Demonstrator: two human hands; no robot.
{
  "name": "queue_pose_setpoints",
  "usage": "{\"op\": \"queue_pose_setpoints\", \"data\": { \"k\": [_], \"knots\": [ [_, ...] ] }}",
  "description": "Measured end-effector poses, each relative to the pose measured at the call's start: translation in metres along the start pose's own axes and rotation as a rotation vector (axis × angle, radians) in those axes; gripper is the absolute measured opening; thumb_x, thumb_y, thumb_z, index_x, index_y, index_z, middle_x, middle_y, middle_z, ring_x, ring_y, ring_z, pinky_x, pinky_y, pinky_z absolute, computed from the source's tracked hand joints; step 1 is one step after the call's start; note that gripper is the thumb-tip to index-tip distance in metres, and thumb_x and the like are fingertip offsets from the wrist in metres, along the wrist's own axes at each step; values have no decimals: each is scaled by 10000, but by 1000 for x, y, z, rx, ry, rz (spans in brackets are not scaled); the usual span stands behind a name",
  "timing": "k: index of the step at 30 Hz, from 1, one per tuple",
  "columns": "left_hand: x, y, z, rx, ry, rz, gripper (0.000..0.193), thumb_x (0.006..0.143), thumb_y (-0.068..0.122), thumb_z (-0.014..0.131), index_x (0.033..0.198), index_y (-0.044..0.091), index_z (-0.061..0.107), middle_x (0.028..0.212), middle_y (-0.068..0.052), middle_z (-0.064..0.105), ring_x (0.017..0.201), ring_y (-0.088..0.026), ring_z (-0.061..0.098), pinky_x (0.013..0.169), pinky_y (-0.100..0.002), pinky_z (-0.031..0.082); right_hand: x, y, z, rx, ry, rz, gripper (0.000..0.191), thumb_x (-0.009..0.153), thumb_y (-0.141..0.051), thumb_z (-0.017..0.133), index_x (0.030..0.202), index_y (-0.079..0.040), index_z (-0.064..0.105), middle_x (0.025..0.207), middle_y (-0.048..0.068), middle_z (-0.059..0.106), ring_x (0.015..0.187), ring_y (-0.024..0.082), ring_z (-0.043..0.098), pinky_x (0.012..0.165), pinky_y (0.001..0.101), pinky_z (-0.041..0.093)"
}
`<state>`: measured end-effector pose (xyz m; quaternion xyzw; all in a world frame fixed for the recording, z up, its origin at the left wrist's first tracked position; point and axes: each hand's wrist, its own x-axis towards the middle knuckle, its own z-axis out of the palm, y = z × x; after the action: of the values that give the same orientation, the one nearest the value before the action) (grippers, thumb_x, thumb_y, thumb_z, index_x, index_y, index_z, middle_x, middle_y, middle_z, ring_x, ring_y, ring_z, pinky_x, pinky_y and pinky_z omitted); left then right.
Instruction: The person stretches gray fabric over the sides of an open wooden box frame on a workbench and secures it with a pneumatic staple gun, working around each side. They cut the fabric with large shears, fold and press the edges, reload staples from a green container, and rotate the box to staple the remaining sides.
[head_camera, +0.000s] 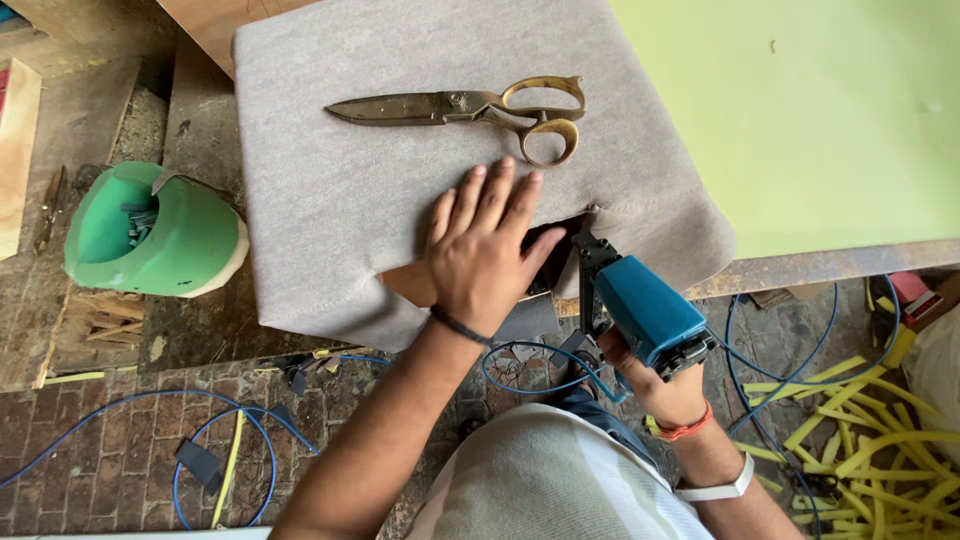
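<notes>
My left hand (485, 250) lies flat with fingers spread on grey fabric (350, 170) draped over a wooden piece, pressing it near the front edge. My right hand (660, 385) grips a blue pneumatic staple gun (640, 305), whose black nose touches the fabric's edge just right of my left thumb. Large brass-handled scissors (470, 108) rest shut on the fabric above my left hand, blades pointing left.
A green surface (800, 110) fills the upper right. A green bucket (150, 235) with small items stands at left on the brick floor (100, 450). Blue hose (200, 420) loops across the floor. Yellow foam strips (870, 440) lie at right.
</notes>
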<state>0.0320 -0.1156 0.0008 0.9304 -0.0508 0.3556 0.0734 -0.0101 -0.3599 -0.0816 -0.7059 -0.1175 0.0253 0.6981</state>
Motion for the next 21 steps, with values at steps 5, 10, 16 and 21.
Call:
{"op": "queue_pose_setpoints", "data": {
  "k": [5, 10, 16, 21],
  "knots": [
    [4, 2, 13, 7, 87, 57, 527, 941, 538, 760, 1304, 157, 736, 1351, -64, 709, 1261, -326, 643, 1088, -459, 427, -9, 0, -1, -22, 42, -20, 554, 797, -23, 792, 1316, 20, 604, 1061, 85, 723, 909, 146, 692, 799, 302, 582],
    [1, 3, 12, -24, 64, 35, 491, 917, 515, 777, 1265, 169, 757, 1322, -43, 712, 1271, -321, 638, 1102, -451, 426, -19, 2, 8, 107, 89, 19, 529, 811, -18, 738, 1315, 16, 584, 1039, 89, 728, 906, 156, 717, 792, 315, 599],
    [1, 5, 5, -49, 27, 36, 463, 917, 423, 758, 1308, 177, 732, 1364, -46, 696, 1286, -332, 627, 1115, -450, 423, -6, 12, 29, -14, 107, -128, 454, 886, -17, 701, 1329, 22, 608, 1104, 85, 712, 952, 150, 687, 839, 322, 584],
    [0, 1, 3, -52, 6, 62, 484, 936, 436, 740, 1347, 184, 706, 1387, -48, 679, 1290, -336, 619, 1114, -454, 424, -3, 21, 48, 157, 197, -83, 350, 899, -20, 733, 1229, 13, 620, 991, 68, 694, 852, 150, 677, 754, 319, 582]
  ]
}}
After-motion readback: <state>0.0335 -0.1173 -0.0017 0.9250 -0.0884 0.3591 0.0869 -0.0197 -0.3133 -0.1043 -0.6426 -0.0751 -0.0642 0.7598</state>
